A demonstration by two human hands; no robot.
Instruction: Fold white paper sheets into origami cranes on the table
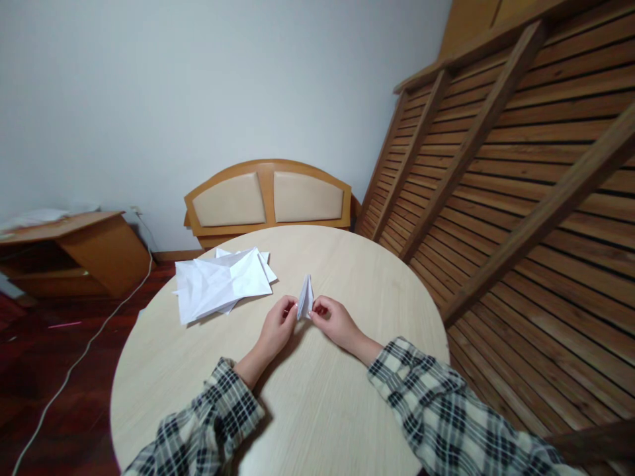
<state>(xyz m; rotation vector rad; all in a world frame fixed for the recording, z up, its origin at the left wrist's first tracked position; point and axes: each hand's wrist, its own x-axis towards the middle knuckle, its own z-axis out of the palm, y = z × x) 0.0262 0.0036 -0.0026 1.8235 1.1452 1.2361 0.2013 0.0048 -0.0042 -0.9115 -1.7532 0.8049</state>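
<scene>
A small folded white paper piece (306,296) stands upright near the middle of the round pale wooden table (317,403), pointed end up. My left hand (278,327) pinches its lower left edge and my right hand (333,319) pinches its lower right edge. Both arms wear plaid sleeves. A loose pile of creased white paper sheets (223,281) lies on the table to the left of and beyond my hands.
A wooden chair back with beige padding (268,196) stands behind the table. A low wooden cabinet (74,251) is at the left, with a white cable (84,347) across the dark floor. A slatted wooden wall (520,198) rises at the right.
</scene>
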